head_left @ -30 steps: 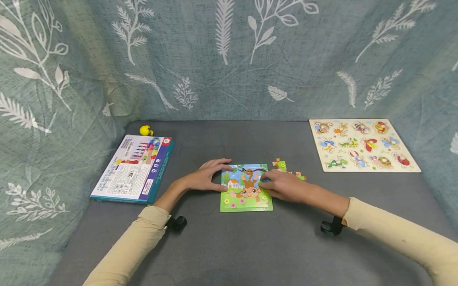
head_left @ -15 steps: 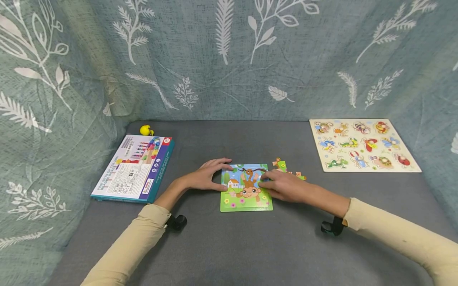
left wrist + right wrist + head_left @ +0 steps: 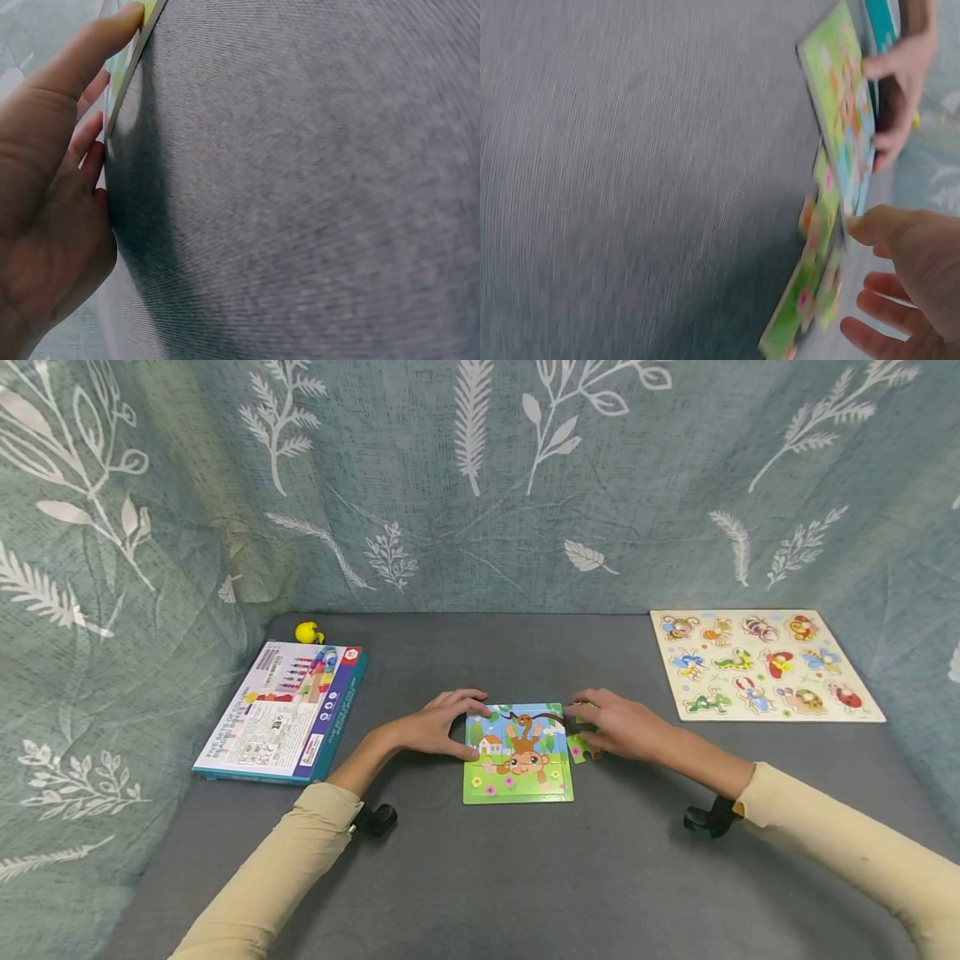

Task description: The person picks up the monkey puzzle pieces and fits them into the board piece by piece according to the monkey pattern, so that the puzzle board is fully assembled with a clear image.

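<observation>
A monkey jigsaw puzzle board (image 3: 517, 789) lies on the dark table in the head view. My left hand (image 3: 437, 724) holds around its left side, with the thumb at the lower left edge and fingers at the upper left corner. In the left wrist view the thumb (image 3: 112, 34) touches the board's face, fingers behind. My right hand (image 3: 626, 727) is just right of the board, over several loose green puzzle pieces (image 3: 577, 750), partly hiding them. Its fingers are spread and loosely bent in the right wrist view, thumb (image 3: 877, 223) close over the pieces, which are blurred there.
A boxed bead toy (image 3: 277, 714) lies at the left, with a small yellow object (image 3: 308, 632) behind it. At the back right lies a wooden insect peg board (image 3: 765, 667). A leaf-patterned curtain (image 3: 480, 543) encloses the table's back and sides.
My right hand has moved off the board's right side to the right, over the loose pieces, uncovering the board's right edge. The left hand has stayed at the board's left side.
</observation>
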A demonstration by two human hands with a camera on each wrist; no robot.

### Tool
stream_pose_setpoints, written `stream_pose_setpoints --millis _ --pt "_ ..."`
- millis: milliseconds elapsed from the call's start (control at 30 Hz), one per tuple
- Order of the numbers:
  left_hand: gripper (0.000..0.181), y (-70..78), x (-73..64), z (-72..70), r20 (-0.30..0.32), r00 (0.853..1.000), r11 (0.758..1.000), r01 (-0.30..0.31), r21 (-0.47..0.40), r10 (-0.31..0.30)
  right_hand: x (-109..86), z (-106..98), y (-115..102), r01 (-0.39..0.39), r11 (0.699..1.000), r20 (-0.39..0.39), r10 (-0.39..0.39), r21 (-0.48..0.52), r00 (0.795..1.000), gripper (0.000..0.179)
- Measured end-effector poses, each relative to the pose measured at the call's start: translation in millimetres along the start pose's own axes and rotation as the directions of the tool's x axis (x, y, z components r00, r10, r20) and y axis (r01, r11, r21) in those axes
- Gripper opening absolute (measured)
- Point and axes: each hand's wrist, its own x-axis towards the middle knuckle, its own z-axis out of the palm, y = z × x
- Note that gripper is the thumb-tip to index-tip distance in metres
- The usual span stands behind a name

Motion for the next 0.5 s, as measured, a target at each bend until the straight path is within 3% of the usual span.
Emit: stream_pose_setpoints --millis 167,500 --pt "0.062 -3.6 -0.6 2.0 -0.015 1.0 1.0 -0.01 -0.012 0.01 -2.3 -4.6 15.7 -0.081 0.996 0.004 0.081 0.032 0.997 0.044" --pt "0.061 -5.5 -1.0 3.5 -0.023 0.999 0.999 -0.03 -0.021 0.029 -3.7 -2.1 27.6 -0.074 0.997 0.014 0.074 -0.003 0.997 0.039"
